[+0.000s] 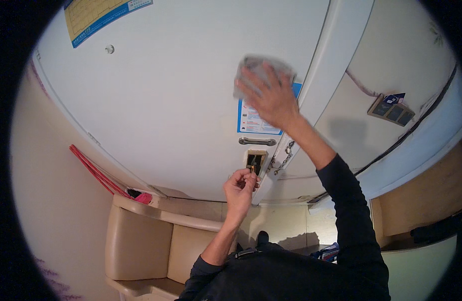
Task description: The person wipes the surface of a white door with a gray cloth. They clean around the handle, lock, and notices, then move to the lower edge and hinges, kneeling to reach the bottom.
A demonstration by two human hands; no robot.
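Note:
My right hand [270, 99] is spread flat over a grey cloth [242, 77], pressing it to the white door [178, 94] near its edge; hand and cloth are blurred. The cloth partly covers a blue-bordered notice [253, 122]. Under the notice sits a metal pull handle [257, 142], and lower still a lock [256, 158] in a rectangular plate. At the lower part of the lock, my left hand [240, 186] pinches a small brass-coloured piece with fingertips; its exact kind cannot be told.
A door chain [285, 160] hangs by the frame. A switch panel [391, 111] is on the wall at right, with a card tucked at its top. A beige padded chair [144, 240] stands at lower left, red cords [95, 169] behind it. A yellow and blue poster [103, 19] is at upper left.

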